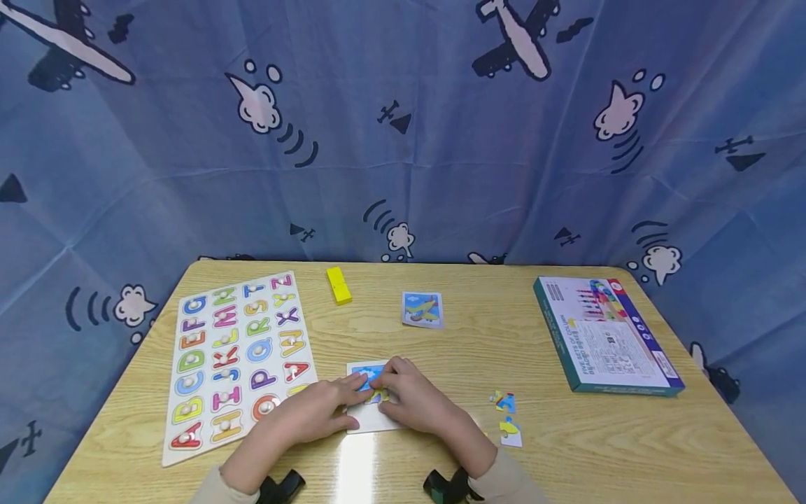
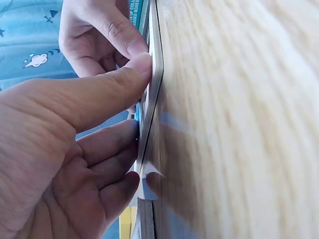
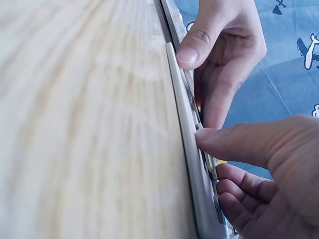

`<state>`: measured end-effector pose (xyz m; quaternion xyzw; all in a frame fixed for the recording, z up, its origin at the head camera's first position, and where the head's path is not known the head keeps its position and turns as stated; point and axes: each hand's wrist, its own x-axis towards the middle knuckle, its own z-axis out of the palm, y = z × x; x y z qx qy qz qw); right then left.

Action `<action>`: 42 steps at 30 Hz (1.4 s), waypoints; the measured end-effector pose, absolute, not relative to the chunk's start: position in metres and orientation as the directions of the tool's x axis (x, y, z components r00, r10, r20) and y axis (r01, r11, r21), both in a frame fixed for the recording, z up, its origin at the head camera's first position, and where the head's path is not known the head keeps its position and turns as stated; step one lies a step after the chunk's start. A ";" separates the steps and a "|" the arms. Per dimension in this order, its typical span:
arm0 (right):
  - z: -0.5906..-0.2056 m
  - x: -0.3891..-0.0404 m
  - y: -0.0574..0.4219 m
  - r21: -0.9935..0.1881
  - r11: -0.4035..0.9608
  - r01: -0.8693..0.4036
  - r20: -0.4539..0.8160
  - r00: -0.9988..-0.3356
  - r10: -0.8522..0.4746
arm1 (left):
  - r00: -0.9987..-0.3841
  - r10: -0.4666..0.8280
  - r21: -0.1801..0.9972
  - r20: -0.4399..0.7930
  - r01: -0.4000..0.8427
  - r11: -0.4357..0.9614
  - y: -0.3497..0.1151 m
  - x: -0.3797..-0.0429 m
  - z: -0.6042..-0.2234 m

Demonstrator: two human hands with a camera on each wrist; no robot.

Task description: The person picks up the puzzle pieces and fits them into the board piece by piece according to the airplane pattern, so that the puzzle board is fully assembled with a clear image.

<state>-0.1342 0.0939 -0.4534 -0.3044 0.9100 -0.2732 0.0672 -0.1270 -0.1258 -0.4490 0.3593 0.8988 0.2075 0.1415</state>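
Observation:
A small white puzzle board [image 1: 371, 422] with a blue picture area lies flat on the table in front of me. My left hand [image 1: 315, 409] rests across its left side, fingers extended over the blue part and thumb at the lower edge. From the right, my right hand [image 1: 415, 397] pinches a yellow-and-blue jigsaw piece [image 1: 379, 397] between thumb and bent fingers, close over the board. In the right wrist view, that thumb sits on the board's face [image 3: 185, 127]. Both hands hide much of the picture.
Loose jigsaw pieces [image 1: 511, 432] lie right of my right hand. Behind the board is a small airplane picture card [image 1: 422, 310], with a yellow block [image 1: 338, 285] to its left. A large alphabet peg board [image 1: 210, 378] fills the left side; a flat game box [image 1: 613, 339] lies at right.

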 end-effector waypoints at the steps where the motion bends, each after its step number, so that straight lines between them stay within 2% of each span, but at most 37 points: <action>1: -0.454 -0.134 0.094 -0.541 0.663 -0.518 0.046 -0.805 -0.591 | -0.702 0.705 0.473 -0.104 0.589 0.656 -0.126 -0.127 -0.449; 13: -0.453 -0.134 0.096 -0.544 0.680 -0.491 0.026 -0.820 -0.572 | -0.694 0.714 0.453 -0.092 0.609 0.651 -0.125 -0.127 -0.448; 19: -0.452 -0.134 0.098 -0.559 0.665 -0.495 0.069 -0.827 -0.557 | -0.697 0.710 0.426 -0.101 0.615 0.664 -0.122 -0.126 -0.444; 27: -0.454 -0.133 0.096 -0.545 0.654 -0.525 0.096 -0.814 -0.573 | -0.709 0.705 0.345 -0.027 0.655 0.672 -0.118 -0.118 -0.444; 34: -0.454 -0.134 0.097 -0.553 0.644 -0.528 0.096 -0.808 -0.581 | -0.686 0.726 0.358 -0.043 0.668 0.652 -0.113 -0.115 -0.446; 42: -0.443 -0.134 0.116 -0.606 0.646 -0.464 0.003 -0.813 -0.582 | -0.696 0.716 0.418 -0.060 0.634 0.651 -0.113 -0.116 -0.448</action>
